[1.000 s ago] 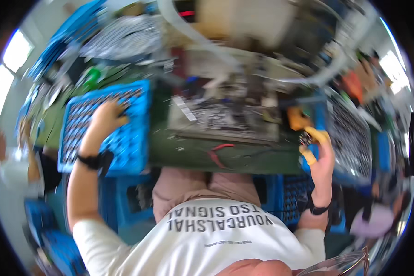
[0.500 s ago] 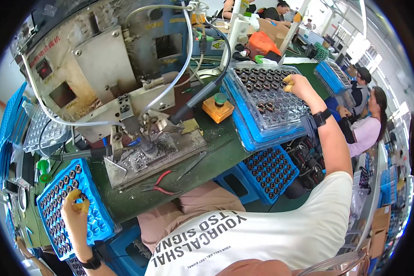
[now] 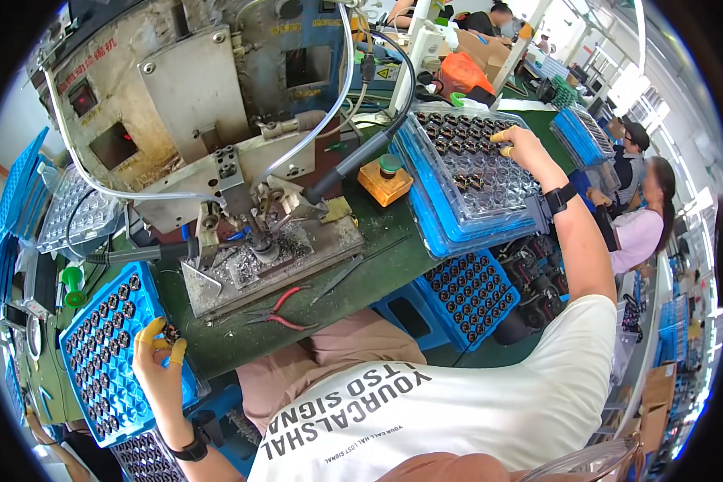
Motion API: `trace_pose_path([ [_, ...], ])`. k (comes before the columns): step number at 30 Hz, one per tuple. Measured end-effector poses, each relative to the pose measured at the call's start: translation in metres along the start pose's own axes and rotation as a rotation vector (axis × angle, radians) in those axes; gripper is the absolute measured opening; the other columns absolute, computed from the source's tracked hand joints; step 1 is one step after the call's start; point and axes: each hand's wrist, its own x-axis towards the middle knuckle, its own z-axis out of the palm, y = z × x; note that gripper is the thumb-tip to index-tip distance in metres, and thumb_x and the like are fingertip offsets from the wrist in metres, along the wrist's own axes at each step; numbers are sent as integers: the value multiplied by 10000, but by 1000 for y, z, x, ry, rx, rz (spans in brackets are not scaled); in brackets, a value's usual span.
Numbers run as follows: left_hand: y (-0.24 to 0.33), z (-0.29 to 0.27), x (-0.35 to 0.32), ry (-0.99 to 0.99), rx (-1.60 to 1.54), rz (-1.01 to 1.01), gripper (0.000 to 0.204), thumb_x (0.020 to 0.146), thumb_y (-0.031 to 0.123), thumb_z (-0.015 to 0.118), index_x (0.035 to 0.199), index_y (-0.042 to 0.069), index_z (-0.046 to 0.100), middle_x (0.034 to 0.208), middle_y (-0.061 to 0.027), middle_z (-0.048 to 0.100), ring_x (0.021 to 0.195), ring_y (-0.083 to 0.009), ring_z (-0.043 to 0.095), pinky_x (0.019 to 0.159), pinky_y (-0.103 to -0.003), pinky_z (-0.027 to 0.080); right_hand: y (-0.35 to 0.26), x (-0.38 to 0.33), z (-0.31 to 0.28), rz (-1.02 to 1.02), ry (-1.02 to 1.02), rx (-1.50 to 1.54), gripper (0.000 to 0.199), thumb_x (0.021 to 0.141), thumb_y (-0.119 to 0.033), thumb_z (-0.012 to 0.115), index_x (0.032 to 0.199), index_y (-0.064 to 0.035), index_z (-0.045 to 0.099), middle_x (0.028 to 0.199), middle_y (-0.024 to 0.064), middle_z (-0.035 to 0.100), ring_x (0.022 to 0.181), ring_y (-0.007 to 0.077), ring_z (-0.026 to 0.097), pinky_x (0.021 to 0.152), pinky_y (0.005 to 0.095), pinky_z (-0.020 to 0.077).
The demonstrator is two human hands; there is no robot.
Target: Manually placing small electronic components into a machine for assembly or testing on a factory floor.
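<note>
My left hand, with yellow finger cots, pinches a small dark round part with coppery edges. It is over the right edge of a blue tray at the lower left, where rows of similar parts sit in pockets. At the upper right, my right hand reaches over a clear plastic tray partly filled with the same kind of part. Its yellow-capped fingers are closed together at the end of a row. What lies between those fingertips is hidden.
A worn metal press stands ahead, metal chips around its base. Red-handled pliers and tweezers lie before it. An amber block with a green-topped jar stands near the clear tray. Another filled blue tray sits lower. Several people work beyond.
My left hand has lifted from the blue tray's pockets and moved toward the press side, carrying the small round part. My right hand remains at nearly the same place over the clear tray.
</note>
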Motion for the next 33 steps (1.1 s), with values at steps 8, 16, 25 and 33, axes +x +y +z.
trace_pose_path([
  [8,3,10,-9,69,-103,-60,442,760,-98,743,1178,-5,635,1045,-67,604,770,-108,608,659,-221,517,-53,-27,-24,-226,180,225,363,815,1,682,1171,-66,697,1138,154,686,1087,292,650,957,338,483],
  [16,-4,23,-1,94,-176,-133,450,726,-50,811,1145,3,657,988,-67,593,745,-115,597,642,-234,510,-217,-155,30,-781,553,509,193,814,-63,696,1004,-85,720,1062,99,685,1032,320,640,921,431,487],
  [25,5,15,-7,66,-122,-134,401,739,-57,795,1118,2,677,993,-45,593,837,-106,604,677,-214,504,-295,-167,111,-615,540,773,226,892,-197,700,1076,-67,714,1122,93,667,1122,326,589,1010,441,404],
  [33,6,17,-6,85,-78,-115,391,729,-49,800,1099,-7,680,990,-50,594,826,-120,613,676,-221,519,-337,-131,101,-519,134,1225,401,821,-184,804,1146,4,664,1097,127,700,1046,233,637,947,333,464],
])
